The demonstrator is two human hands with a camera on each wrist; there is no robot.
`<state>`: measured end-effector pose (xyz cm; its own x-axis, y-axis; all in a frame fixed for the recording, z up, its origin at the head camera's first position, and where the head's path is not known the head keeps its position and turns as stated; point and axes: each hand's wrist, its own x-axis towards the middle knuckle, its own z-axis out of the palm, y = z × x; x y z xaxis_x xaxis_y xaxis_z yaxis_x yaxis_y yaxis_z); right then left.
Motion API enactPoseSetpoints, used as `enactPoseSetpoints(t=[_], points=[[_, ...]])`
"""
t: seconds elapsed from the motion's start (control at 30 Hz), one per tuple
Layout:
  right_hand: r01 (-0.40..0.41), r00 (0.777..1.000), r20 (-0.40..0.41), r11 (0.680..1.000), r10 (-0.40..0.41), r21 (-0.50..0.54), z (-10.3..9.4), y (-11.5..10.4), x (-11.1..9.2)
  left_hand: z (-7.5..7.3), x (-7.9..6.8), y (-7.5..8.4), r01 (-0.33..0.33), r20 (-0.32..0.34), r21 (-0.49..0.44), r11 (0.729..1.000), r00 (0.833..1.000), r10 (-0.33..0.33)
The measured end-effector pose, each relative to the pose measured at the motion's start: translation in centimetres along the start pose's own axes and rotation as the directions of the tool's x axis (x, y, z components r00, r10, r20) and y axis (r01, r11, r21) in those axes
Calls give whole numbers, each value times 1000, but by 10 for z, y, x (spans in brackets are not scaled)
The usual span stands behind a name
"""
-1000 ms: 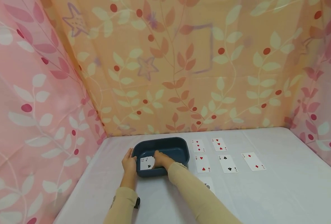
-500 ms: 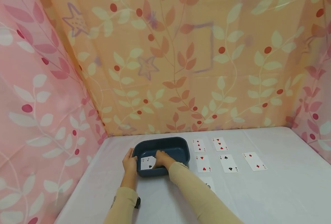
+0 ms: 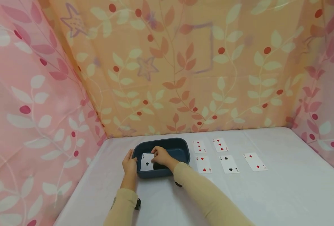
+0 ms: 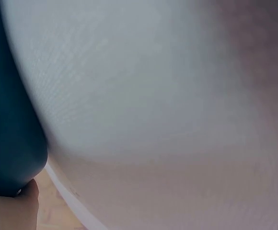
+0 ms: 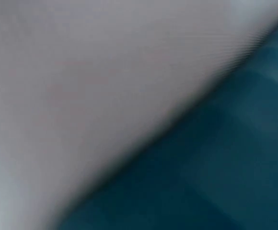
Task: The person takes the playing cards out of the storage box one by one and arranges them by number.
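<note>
In the head view, a dark blue tray stands on the white-covered table. My left hand grips its left end, thumb at the rim and fingers along the outside. The left wrist view has part of the hand against the tray's wall. Inside the tray's left part, my right hand pinches the right edge of a white playing card with a black club in its middle. Other cards below it are mostly hidden. The right wrist view is blurred, with the tray wall across it.
Right of the tray, several playing cards lie face up in two rows, among them a two of hearts, a two of clubs and a two of diamonds. Patterned curtains stand behind and at both sides.
My right hand has risen slightly inside the tray, and the club card has come up with it. The left hand keeps its hold on the tray.
</note>
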<state>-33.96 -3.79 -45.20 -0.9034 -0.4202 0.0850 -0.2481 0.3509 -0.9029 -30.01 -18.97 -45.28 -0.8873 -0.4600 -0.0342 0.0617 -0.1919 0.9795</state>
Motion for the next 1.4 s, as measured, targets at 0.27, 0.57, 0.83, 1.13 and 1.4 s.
enactPoseSetpoints(t=[0.27, 0.57, 0.83, 1.13, 1.4], points=[[50, 994, -108, 984, -32, 168, -21, -8, -13, 0, -1, 0, 16, -5, 1, 1000, 1000, -16], [-6, 990, -135, 976, 36, 216, -63, -19, -32, -1, 2, 0, 33, -1, 11, 999, 999, -33], [-15, 977, -204, 969, 68, 248, -96, -25, -46, -1, 0, 3, 60, 5, 24, 998, 998, -60], [-79, 975, -185, 968, 126, 240, -122, -26, -65, -2, 0, 4, 75, 2, 26, 997, 997, -75], [-123, 978, -138, 970, 153, 208, -142, -22, -83, -3, 0, 3, 70, -4, 19, 997, 998, -70]])
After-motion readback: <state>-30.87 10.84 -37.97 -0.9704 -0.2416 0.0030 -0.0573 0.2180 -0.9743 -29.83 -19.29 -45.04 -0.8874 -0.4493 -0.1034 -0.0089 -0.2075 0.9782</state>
